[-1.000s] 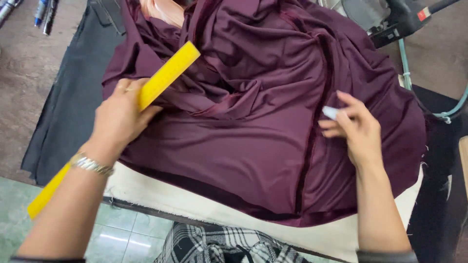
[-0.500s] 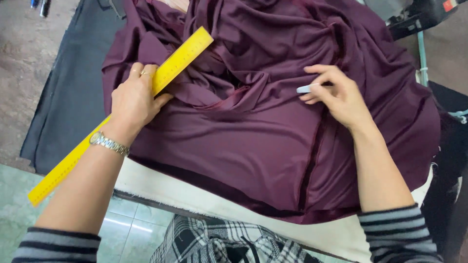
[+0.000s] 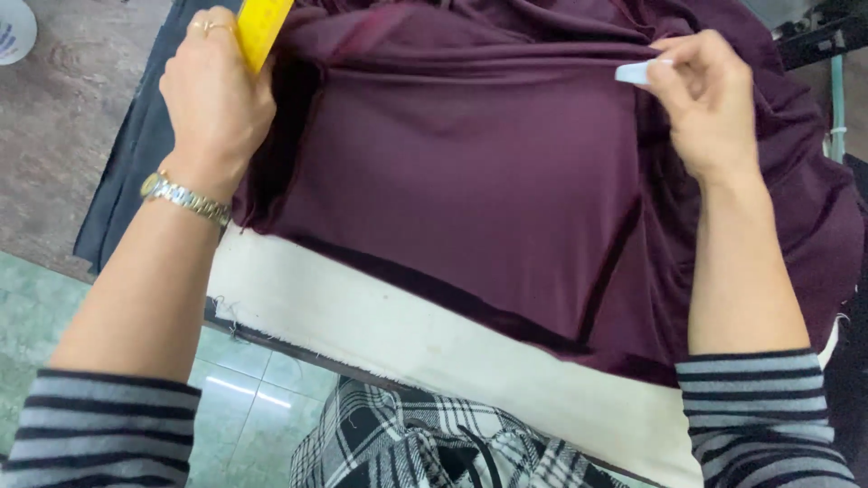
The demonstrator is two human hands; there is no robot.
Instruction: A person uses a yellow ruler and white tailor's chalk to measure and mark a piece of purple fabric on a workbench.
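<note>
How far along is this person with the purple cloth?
Done: the plum-purple fabric is spread over a cream padded table cover and pulled taut. In hand: the left hand holds a yellow ruler, the right hand a small white piece of chalk. Left: no chalk line shows on it.

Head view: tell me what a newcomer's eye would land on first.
The dark purple fabric fills the middle, spread over a cream padded table edge. At upper left the left hand holds a yellow ruler against the cloth. At upper right the right hand pinches a small white piece of chalk at a fold.
</note>
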